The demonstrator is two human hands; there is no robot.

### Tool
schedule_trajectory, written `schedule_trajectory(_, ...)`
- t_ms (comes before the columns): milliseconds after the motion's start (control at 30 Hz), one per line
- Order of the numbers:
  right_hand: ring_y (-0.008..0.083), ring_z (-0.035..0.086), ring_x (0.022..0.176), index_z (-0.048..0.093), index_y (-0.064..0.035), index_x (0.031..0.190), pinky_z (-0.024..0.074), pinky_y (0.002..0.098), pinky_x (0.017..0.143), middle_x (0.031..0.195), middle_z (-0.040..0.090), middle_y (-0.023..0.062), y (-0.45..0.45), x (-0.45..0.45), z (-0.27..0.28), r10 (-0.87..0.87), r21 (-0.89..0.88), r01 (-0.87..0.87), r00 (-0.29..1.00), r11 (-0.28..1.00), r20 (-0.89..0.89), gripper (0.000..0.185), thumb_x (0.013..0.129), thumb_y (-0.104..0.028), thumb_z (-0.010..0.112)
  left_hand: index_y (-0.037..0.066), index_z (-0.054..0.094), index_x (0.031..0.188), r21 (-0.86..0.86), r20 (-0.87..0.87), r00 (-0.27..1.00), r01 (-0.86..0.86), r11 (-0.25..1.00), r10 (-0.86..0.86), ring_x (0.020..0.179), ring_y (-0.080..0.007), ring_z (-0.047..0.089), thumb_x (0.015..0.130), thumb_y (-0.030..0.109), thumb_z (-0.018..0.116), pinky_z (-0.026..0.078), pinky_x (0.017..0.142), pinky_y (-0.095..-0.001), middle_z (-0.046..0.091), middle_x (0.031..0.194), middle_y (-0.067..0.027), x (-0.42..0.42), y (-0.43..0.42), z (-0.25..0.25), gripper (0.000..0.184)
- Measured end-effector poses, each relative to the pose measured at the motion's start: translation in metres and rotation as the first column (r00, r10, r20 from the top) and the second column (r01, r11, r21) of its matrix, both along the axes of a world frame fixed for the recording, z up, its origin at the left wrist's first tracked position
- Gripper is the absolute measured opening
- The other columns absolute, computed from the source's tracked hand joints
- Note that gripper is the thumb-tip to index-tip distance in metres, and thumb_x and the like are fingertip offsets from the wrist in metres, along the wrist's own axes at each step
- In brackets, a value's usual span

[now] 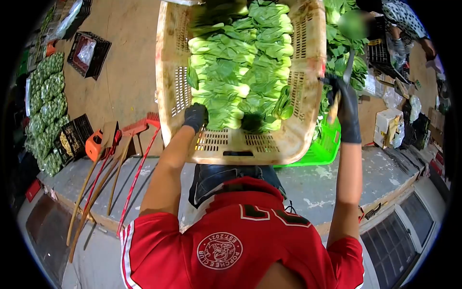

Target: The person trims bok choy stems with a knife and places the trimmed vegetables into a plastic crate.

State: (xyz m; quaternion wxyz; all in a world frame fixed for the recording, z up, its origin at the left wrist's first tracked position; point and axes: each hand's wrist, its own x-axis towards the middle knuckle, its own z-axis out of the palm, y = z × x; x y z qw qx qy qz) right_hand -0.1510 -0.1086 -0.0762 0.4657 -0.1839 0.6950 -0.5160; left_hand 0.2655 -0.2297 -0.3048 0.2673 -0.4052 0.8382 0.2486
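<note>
A large, worn, pale plastic crate (293,150) stands in front of me, with rows of green bok choy (224,72) packed inside. My left hand (195,117), in a black glove, is inside the crate's near left corner against the bok choy. Its fingertips are hidden, so its grip does not show. Just beyond the crate's right side is my right hand (344,98), also black-gloved and slightly blurred. It is closed on a knife (349,65), whose blade points away from me and whose light brown handle shows below the fingers.
More leafy greens (337,36) lie right of the crate, above a bright green crate (328,144). A co-worker's patterned sleeve (404,17) shows at top right. Brooms and long handles (139,180) lean at left, near bagged greens (48,103) and a black crate (89,54).
</note>
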Motion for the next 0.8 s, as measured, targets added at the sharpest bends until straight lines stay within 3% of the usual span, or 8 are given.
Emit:
schedule_trajectory(133,0.0059,0.048,0.055,0.058,-0.0012,0.108,0.0360,0.0181,0.047,0.094,0.066,0.0082,0.102,0.014,-0.031,-0.282,0.156,0.279,0.959,0.948,0.000,0.035,0.088,-0.028,0.050,0.010,0.059,0.088,-0.188,-0.008,1.000,0.027,0.982,-0.029,0.080,-0.0312,0.060,0.063,0.022,0.068,0.048,0.073,-0.0410,0.057,0.095,-0.0146,-0.001,0.004,-0.021,0.029)
schedule_trajectory(267,0.0084,0.049,0.050,0.055,0.0003,0.111,0.0377,0.0192,0.043,0.095,0.065,0.0142,0.168,0.030,-0.026,-0.478,0.216,0.447,0.870,0.868,0.123,0.035,0.087,-0.024,0.053,0.008,0.059,0.085,-0.140,-0.280,0.959,-0.003,0.990,-0.036,0.081,-0.0326,0.056,0.067,0.014,0.062,0.046,0.069,-0.0424,0.057,0.087,-0.0155,-0.024,-0.007,-0.012,0.019)
schedule_trajectory(333,0.0091,0.050,0.049,0.054,0.0013,0.111,0.0382,0.0195,0.042,0.094,0.065,0.0146,0.191,0.036,-0.031,-0.547,0.217,0.515,0.827,0.829,0.128,0.034,0.087,-0.023,0.053,0.007,0.057,0.087,-0.188,-0.438,0.870,0.156,0.970,-0.225,0.082,-0.0320,0.055,0.068,0.011,0.062,0.045,0.071,-0.0410,0.056,0.087,-0.0133,-0.069,-0.011,0.022,0.020)
schedule_trajectory(400,0.0066,0.043,0.046,0.053,0.0014,0.116,0.0337,0.0191,0.042,0.100,0.064,0.0147,0.204,0.044,-0.040,-0.573,0.261,0.538,0.815,0.802,0.082,0.040,0.088,-0.027,0.049,0.007,0.056,0.091,-0.354,-0.563,0.722,0.228,0.907,-0.402,0.086,-0.0303,0.053,0.066,0.017,0.067,0.043,0.077,-0.0408,0.056,0.090,-0.0117,-0.112,-0.008,0.027,0.029)
schedule_trajectory(500,0.0073,0.042,0.046,0.053,0.0026,0.114,0.0332,0.0200,0.041,0.097,0.065,0.0151,0.207,0.063,-0.036,-0.589,0.245,0.557,0.804,0.794,0.083,0.039,0.088,-0.026,0.050,0.007,0.056,0.095,-0.364,-0.392,0.801,0.317,0.876,-0.452,0.093,-0.0306,0.051,0.062,0.030,0.074,0.040,0.084,-0.0417,0.055,0.094,-0.0125,-0.146,-0.004,-0.012,0.044)
schedule_trajectory(600,0.0080,0.049,0.050,0.055,0.0030,0.110,0.0383,0.0193,0.044,0.091,0.065,0.0129,0.212,0.081,-0.024,-0.534,0.177,0.510,0.835,0.842,0.135,0.036,0.088,-0.025,0.054,0.007,0.056,0.095,-0.366,-0.252,0.899,0.254,0.895,-0.359,0.093,-0.0309,0.051,0.057,0.036,0.077,0.040,0.083,-0.0423,0.055,0.095,-0.0126,-0.159,0.003,-0.021,0.053)
schedule_trajectory(733,0.0070,0.050,0.051,0.060,-0.0015,0.104,0.0379,0.0187,0.044,0.083,0.065,0.0085,0.235,0.103,-0.026,-0.515,0.218,0.477,0.838,0.852,0.179,0.031,0.089,-0.028,0.054,0.008,0.058,0.095,-0.364,-0.304,0.879,0.249,0.898,-0.367,0.093,-0.0312,0.051,0.054,0.037,0.079,0.039,0.082,-0.0426,0.055,0.094,-0.0124,-0.157,0.001,-0.013,0.054)
schedule_trajectory(800,0.0079,0.052,0.052,0.062,-0.0033,0.101,0.0385,0.0197,0.045,0.081,0.065,0.0083,0.246,0.111,-0.028,-0.478,0.308,0.425,0.870,0.851,0.118,0.026,0.089,-0.025,0.053,0.007,0.058,0.106,-0.293,-0.448,0.855,0.137,0.946,-0.263,0.102,-0.0330,0.047,0.054,0.033,0.080,0.036,0.089,-0.0444,0.054,0.104,-0.0165,-0.144,0.001,0.000,0.063)
